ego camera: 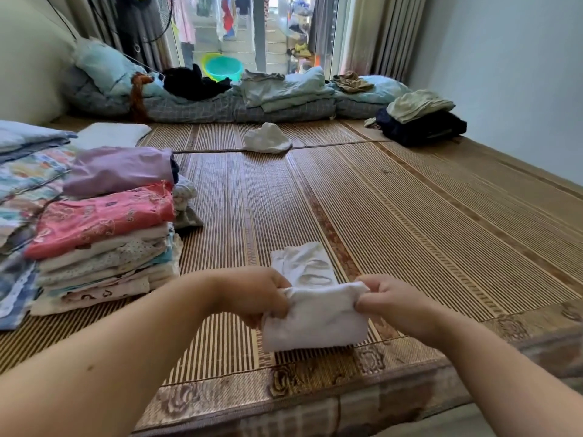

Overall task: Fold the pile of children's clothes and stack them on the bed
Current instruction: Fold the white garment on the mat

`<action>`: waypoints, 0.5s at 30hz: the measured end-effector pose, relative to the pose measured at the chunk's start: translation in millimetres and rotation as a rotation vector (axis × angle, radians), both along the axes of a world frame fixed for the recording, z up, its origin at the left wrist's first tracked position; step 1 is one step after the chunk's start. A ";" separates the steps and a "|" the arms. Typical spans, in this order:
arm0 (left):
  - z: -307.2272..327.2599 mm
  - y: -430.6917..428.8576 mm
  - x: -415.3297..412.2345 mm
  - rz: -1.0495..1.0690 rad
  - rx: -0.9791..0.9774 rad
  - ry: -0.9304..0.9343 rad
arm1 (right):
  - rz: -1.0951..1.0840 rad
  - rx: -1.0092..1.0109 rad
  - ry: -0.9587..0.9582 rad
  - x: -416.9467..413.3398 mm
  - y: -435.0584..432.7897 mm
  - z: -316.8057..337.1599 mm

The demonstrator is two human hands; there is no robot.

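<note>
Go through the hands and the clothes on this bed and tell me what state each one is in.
left hand: grips the white garment's left corner.
right hand: pinches its right corner.
white garment: folded over, held between both hands above the bamboo mat.
clothes stack: folded, pink piece on top.
purple garment: folded, on the pile behind.
crumpled white garment: unfolded, mid-bed.

Bright daylight thru rear window [252, 29], soft shadows, wide-angle bend, slight blur.
</note>
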State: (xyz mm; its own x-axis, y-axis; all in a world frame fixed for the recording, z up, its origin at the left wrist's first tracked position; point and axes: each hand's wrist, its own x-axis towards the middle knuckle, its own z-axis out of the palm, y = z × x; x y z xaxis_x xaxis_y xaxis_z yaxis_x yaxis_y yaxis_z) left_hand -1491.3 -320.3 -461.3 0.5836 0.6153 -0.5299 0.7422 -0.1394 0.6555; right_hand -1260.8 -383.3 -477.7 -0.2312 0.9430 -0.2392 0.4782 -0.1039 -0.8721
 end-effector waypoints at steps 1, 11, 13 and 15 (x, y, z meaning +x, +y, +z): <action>4.7 2.9 -5.0 0.040 -0.046 -0.039 | 0.007 -0.031 0.090 -2.7 3.2 3.8; -36.5 55.7 -16.4 0.565 0.182 -0.276 | -0.577 0.039 0.084 -36.9 77.1 -26.5; -49.8 54.1 -14.8 0.379 0.322 -0.058 | -0.458 0.040 -0.226 -40.9 77.8 -32.9; -63.4 52.3 -14.4 0.147 0.408 0.133 | -0.273 0.018 -0.416 -49.1 73.1 -34.7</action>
